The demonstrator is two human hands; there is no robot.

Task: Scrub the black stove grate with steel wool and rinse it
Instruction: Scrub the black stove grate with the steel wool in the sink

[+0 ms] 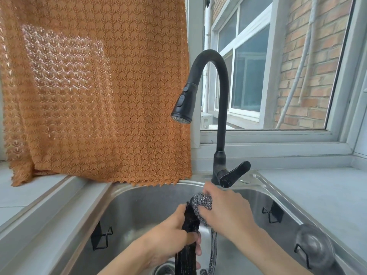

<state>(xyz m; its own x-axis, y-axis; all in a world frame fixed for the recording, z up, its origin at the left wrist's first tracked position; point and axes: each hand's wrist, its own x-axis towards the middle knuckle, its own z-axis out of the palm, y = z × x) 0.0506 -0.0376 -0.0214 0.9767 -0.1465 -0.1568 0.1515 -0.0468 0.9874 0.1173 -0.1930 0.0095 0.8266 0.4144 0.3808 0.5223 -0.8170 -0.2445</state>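
Note:
Over the steel sink (139, 197) I hold the black stove grate (190, 221) on edge, so it shows as a narrow dark band running down to the frame's bottom. My left hand (170, 233) grips it from the left, fingers curled round its lower part. My right hand (226, 211) holds a grey ball of steel wool (202, 203) and presses it against the grate's upper end. Part of the grate's ring shows as a thin curve to the right (214, 249). The black faucet (220, 108) arches above, and no water runs from its spray head (183, 106).
The faucet lever (236, 171) points right, just behind my right hand. An orange knitted curtain (95, 86) hangs over the sink's back left rim. Black wire hooks (103, 237) stick to the sink's walls. The drain strainer (164, 269) lies at the bottom. A window (264, 66) stands behind.

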